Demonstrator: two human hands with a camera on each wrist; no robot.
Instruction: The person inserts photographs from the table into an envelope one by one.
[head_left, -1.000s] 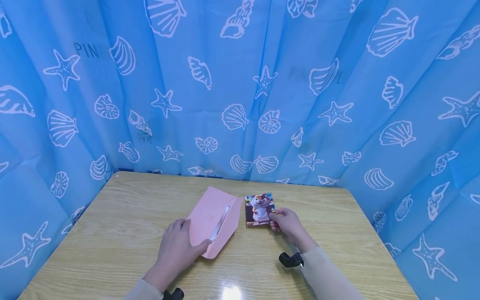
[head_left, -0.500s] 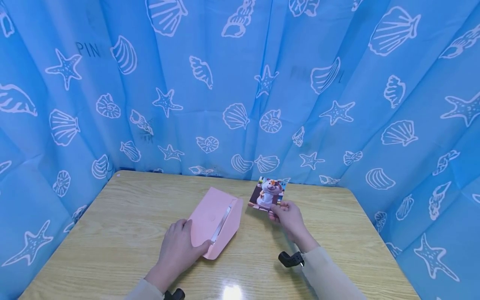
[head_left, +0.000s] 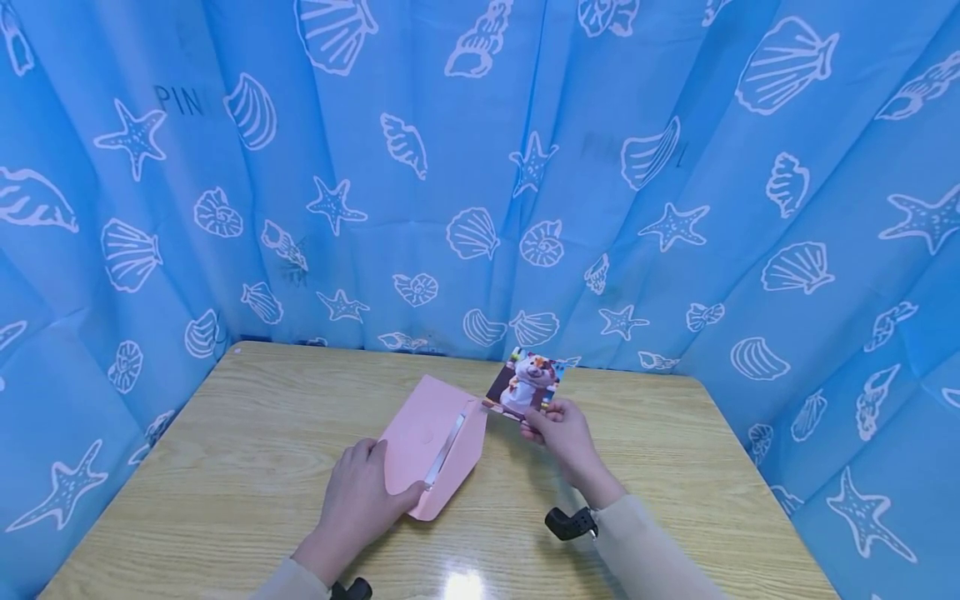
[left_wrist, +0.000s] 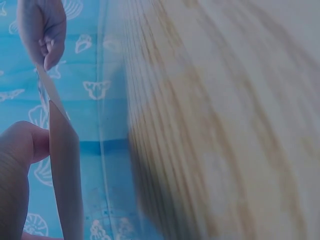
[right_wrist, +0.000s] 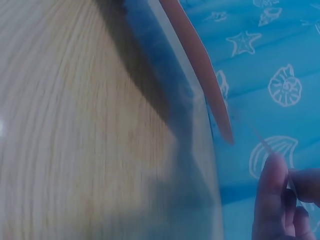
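Observation:
A pink envelope [head_left: 422, 433] with its flap open is held by my left hand [head_left: 362, 492], the thumb lying along its lower edge near the opening. A strip of something white [head_left: 448, 446] shows inside the slot. My right hand [head_left: 566, 437] pinches a photo card [head_left: 528, 383] with a cartoon hamster picture by its lower right corner. The card is tilted above the table, its left corner close to the envelope's flap; whether they touch I cannot tell. In the left wrist view the envelope [left_wrist: 66, 170] appears edge-on beside my thumb [left_wrist: 22, 155].
Both hands work over a wooden table [head_left: 247, 450]. Behind it and at the sides hangs a blue curtain [head_left: 480, 167] with white shell and starfish prints. Light glares on the tabletop near the front edge.
My right hand has lifted the card, tilted it, and then brought it leftward toward the envelope's flap. The left hand and envelope have hardly moved.

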